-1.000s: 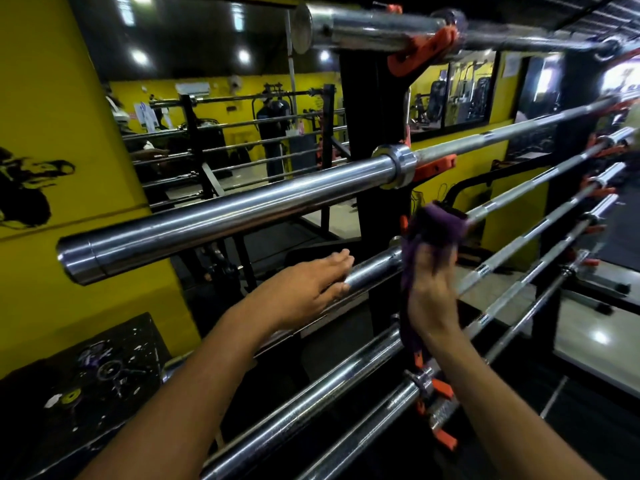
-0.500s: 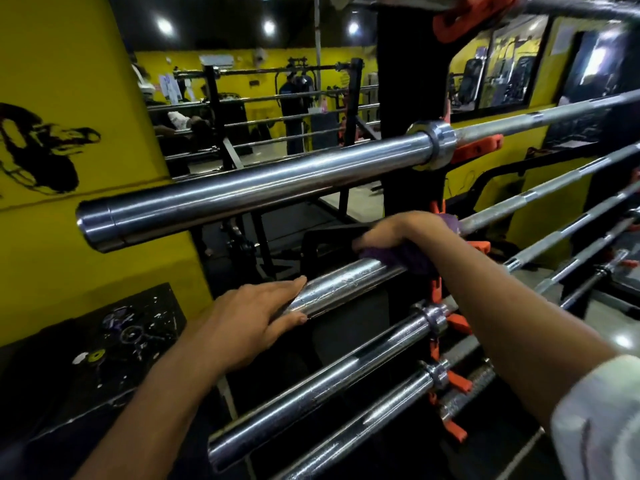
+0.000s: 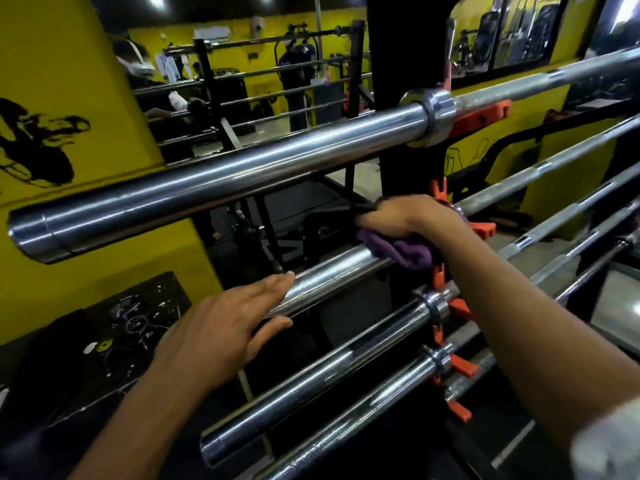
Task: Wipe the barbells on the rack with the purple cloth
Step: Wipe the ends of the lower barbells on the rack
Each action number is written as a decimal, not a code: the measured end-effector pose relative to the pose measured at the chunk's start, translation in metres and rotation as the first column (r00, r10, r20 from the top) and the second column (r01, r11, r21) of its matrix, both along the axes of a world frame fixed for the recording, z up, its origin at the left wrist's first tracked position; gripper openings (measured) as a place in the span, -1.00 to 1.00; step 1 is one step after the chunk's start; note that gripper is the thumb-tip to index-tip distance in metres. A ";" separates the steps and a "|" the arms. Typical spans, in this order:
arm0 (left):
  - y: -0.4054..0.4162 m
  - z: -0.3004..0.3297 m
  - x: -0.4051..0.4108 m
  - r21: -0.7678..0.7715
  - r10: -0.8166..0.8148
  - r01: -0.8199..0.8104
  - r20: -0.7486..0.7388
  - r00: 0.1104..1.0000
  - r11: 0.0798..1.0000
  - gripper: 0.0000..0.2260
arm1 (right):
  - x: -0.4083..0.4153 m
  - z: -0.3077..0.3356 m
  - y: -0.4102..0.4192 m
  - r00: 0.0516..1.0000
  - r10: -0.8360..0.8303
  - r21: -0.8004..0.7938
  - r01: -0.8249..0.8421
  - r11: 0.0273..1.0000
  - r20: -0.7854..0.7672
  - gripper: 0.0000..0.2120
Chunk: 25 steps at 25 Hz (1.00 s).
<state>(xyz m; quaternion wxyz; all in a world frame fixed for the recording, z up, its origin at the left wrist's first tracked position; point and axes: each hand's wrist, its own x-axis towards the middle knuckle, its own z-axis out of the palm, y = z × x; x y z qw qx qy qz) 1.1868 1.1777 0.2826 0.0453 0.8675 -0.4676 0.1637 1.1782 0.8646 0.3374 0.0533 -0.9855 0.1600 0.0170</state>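
Moved: cloth [image 3: 401,252] slid slightly down second bar [image 3: 325,277] | right hand [image 3: 412,220] clenched round cloth | left hand [image 3: 221,327] laid flat, steadying | lower bars [image 3: 311,386] apparently unwiped.

Left hand [image 3: 221,327] lies flat, fingers straight; right hand [image 3: 412,220] curled, gripping.

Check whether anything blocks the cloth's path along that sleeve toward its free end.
Only the left hand: it rests on the second barbell's sleeve, between the purple cloth under the right hand and the free end.
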 end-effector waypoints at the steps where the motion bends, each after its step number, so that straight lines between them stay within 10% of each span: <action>1: -0.001 0.000 0.000 0.009 0.000 0.000 0.009 1.000 1.000 -0.43 | 0.011 0.007 0.006 0.993 0.042 0.054 -0.036 0.998 -0.109 -0.46; 3: 0.001 0.001 0.000 0.009 -0.015 0.015 -0.008 1.000 1.000 -0.43 | 0.011 -0.004 0.023 0.989 0.142 -0.043 -0.144 0.989 -0.047 -0.48; 6: 0.002 0.000 0.003 -0.008 -0.043 0.043 -0.040 0.998 0.999 -0.42 | -0.035 -0.060 0.046 0.748 0.270 -0.205 -0.181 0.962 0.606 -0.61; 8: 0.001 -0.001 0.003 -0.010 -0.047 0.046 -0.046 0.998 0.999 -0.42 | -0.060 -0.098 0.042 0.532 0.293 -0.095 -0.367 0.926 0.794 -0.57; 10: 0.001 0.001 0.003 -0.012 -0.035 0.034 -0.061 0.998 0.999 -0.42 | -0.076 -0.131 0.038 0.404 -0.029 0.251 -0.511 0.822 0.914 -0.59; 13: 0.002 0.001 0.003 -0.012 -0.035 0.034 -0.086 0.996 0.999 -0.42 | -0.103 -0.148 0.059 0.222 -0.901 0.808 -0.556 0.196 0.371 -0.84; 16: 0.000 0.004 0.002 -0.011 -0.008 0.006 -0.130 0.991 1.000 -0.40 | -0.099 -0.151 0.049 0.361 -0.914 0.665 -0.638 -0.388 -0.186 -0.66; 22: -0.003 0.010 -0.002 -0.054 -0.022 0.011 -0.198 0.980 0.998 -0.39 | -0.059 -0.065 0.054 0.289 -0.820 0.401 -0.761 -0.509 -0.494 -0.50; 25: -0.002 0.011 -0.002 -0.072 -0.035 0.020 -0.210 0.977 0.997 -0.39 | -0.059 -0.076 0.057 0.510 -0.733 0.348 -0.656 -0.670 -0.451 -0.42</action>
